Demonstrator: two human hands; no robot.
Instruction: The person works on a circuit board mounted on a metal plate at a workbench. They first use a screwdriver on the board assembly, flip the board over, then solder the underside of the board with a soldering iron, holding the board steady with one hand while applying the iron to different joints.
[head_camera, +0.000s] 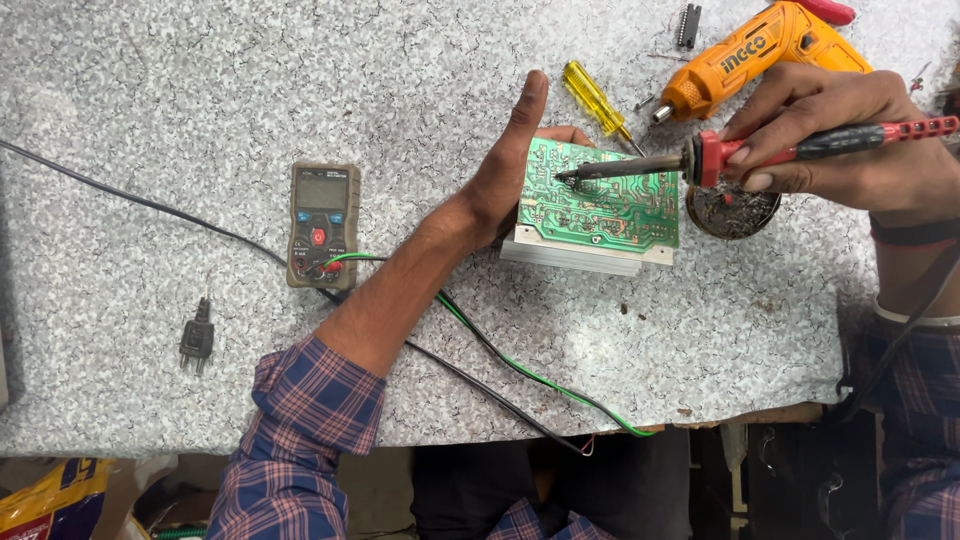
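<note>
Left hand (510, 170) stands on its edge against the left side of the green circuit board (600, 195), fingers held together and curled behind the far rim, thumb pointing up. I judge this bracing keeps the board tilted on its pale metal heat sink (575, 255) so the solder side faces up and does not slide under the tool's push. Right hand (830, 135) pinches the red handle of a soldering iron (720, 158) like a pen, fingers closed round it just behind the collar, which lets the dark tip reach leftward and rest on the board near the left hand's palm. Directly under the right hand sits a small round tin (733, 208) of dark residue, touching the board's right end, close enough for cleaning the tip.

Beyond the right hand lie an orange cordless driver (760, 50) and, between the two hands at the far side, a yellow screwdriver (595, 98); these crowd the room behind the board. Left of the left forearm a multimeter (323, 225) lies flat, with green and black leads (500, 360) running under the forearm toward the near table (150, 120) edge, where they could snag a withdrawing arm. A black plug (197, 340) lies farther left, well apart. Wide bare surface opens to the far left; the near edge runs close below the board.
</note>
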